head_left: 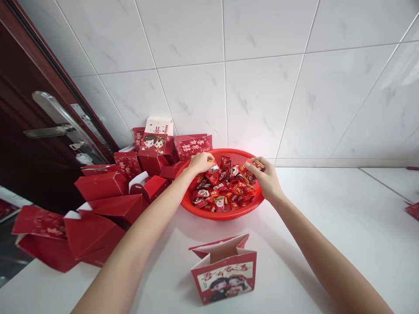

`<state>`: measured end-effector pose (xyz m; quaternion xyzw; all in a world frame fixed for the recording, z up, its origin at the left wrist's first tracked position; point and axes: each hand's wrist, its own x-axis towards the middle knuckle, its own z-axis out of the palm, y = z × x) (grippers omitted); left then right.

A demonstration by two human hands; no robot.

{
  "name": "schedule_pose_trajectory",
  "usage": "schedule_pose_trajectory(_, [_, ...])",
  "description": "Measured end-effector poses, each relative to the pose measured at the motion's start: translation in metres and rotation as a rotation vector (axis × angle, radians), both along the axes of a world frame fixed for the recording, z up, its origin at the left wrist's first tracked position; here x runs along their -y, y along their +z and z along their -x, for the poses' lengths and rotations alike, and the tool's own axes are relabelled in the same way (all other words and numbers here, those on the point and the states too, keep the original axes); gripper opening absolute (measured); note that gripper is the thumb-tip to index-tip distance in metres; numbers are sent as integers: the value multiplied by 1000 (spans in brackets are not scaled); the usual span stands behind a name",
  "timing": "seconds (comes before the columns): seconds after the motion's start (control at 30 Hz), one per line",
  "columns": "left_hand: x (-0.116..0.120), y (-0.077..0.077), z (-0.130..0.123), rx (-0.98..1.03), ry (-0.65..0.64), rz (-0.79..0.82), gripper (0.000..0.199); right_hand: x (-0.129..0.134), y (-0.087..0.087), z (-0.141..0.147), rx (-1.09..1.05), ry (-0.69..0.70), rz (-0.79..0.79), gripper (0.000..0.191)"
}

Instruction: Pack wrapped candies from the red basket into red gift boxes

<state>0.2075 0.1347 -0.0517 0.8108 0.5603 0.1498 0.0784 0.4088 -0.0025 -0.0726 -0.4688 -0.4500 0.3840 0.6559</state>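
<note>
A red plastic basket (225, 214) stands against the tiled wall, filled with red-wrapped candies (225, 187). Over its left rim, my left hand (200, 163) has its fingers closed on a wrapped candy (214, 172). At the right rim, my right hand (266, 176) grips several wrapped candies (251, 168) between thumb and fingers; some gold wrapper shows. In front of the basket a red paper gift box (225, 277) stands upright with its top open, a cartoon couple printed on its front. How full it is cannot be seen.
Many red gift boxes (108, 187) are piled at the left of the white table (327, 209), some stacked against the tiled wall (255, 100). A dark red door (29, 144) with a metal handle is at far left. A red item (413, 211) lies at the right edge.
</note>
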Motion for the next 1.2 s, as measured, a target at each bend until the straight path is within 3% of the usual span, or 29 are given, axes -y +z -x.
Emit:
schedule_pose_trajectory(0.23, [4,-8,-8,-68,-143,89,15,0,0,0,-36,-61,-14,40])
schedule_pose_trajectory(0.53, [-1,-2,-21,-140,-200,172,6,-1,-2,-2,-136,-79,-23,39])
schedule_pose_trajectory(0.7, [-19,4,-41,-48,-173,129,18,-1,-1,-1,-180,-49,-44,40])
schedule_pose_trajectory(0.8, [-19,-1,-44,-4,-171,107,27,0,0,0,-193,-57,-51,41])
schedule_pose_trajectory(0.87, [-12,-11,-34,73,-176,110,27,1,1,1,-191,-56,-51,41])
schedule_pose_trajectory(0.97, [6,-31,-10,417,-204,138,29,2,1,1,-193,-48,-51,41])
schedule_pose_trajectory(1.03, [12,-38,1,512,-212,165,30,3,1,1,-187,-43,-47,41])
schedule_pose_trajectory(1.1, [11,-35,2,527,-223,183,33,3,1,1,-180,-43,-39,40])
schedule_pose_trajectory(1.2, [-3,-17,-12,528,-245,208,34,3,1,0,-175,-45,-24,39])
